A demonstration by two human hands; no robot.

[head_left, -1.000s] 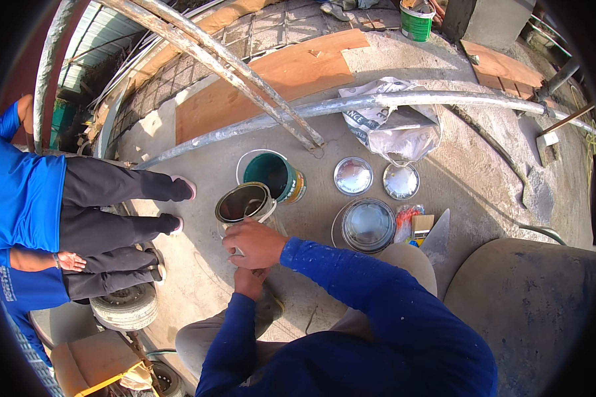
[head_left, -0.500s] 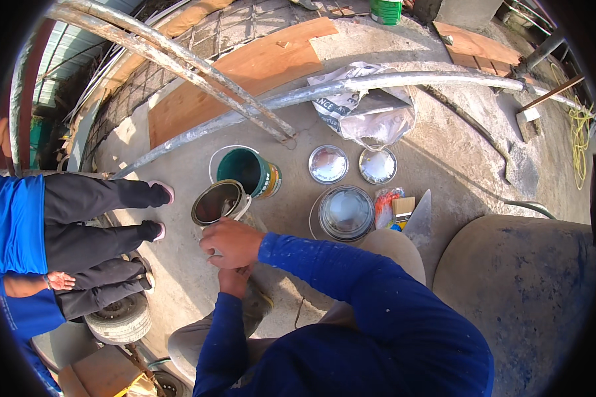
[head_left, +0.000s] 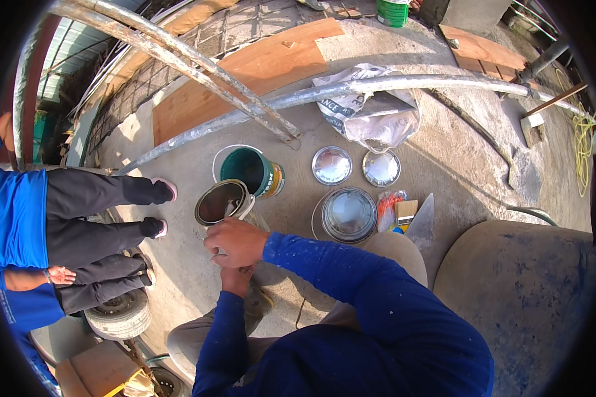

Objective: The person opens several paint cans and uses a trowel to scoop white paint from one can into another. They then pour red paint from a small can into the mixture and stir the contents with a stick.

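An open metal can (head_left: 205, 220) with a dark, brownish inside and a raised handle is right beyond my hands. My right hand (head_left: 237, 239) is closed at the can's near side, its fingers curled; what they grip is hidden. Just below it, and partly covered by it, my left hand (head_left: 234, 280) is also closed, around something I cannot make out. Behind the can stands an open green bucket (head_left: 271, 177) with its handle folded back. To the right sits a silver-topped can (head_left: 348, 213), beside a paintbrush (head_left: 405, 210) and a grey trowel-like blade (head_left: 421, 220).
Two round metal lids (head_left: 332, 165) lie beyond the cans, near a crumpled white bag (head_left: 384, 122). A long metal pipe (head_left: 298, 96) crosses over the ground. At the left are people in blue shirts (head_left: 13, 215); a tire (head_left: 120, 316) lies near them. A big rounded surface (head_left: 510, 291) is at right.
The whole view has shifted slightly. Both hands keep nearly the same place and closed shape beside the open can.
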